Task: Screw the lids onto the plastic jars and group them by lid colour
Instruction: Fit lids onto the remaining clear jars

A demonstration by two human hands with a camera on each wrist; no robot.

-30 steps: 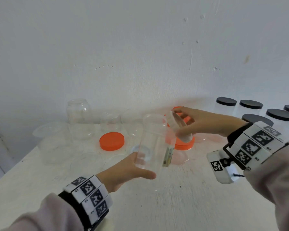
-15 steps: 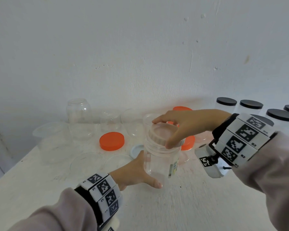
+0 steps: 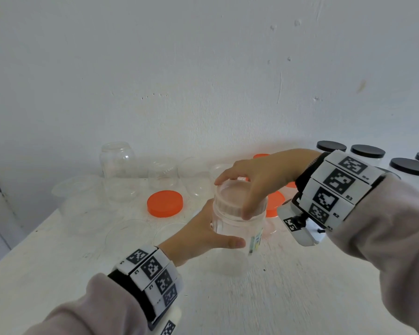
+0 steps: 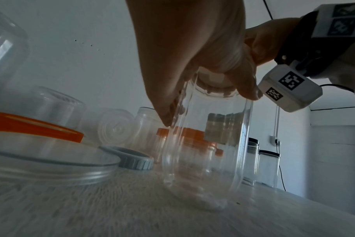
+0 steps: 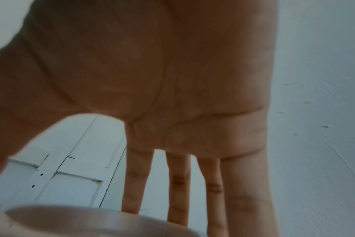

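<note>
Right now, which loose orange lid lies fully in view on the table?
The orange lid left of the held jar, flat and unobstructed; the other orange lids sit partly hidden behind the right hand.

I see a clear jar (image 3: 237, 228) upright on the table, white lid (image 3: 237, 197) on top; loose orange lid (image 3: 165, 203) behind; black-lidded jars (image 3: 367, 154) far right.

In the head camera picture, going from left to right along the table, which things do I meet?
Upside-down clear jar → loose orange lid → left hand → held jar with its white lid → right hand → black-lidded jars.
</note>
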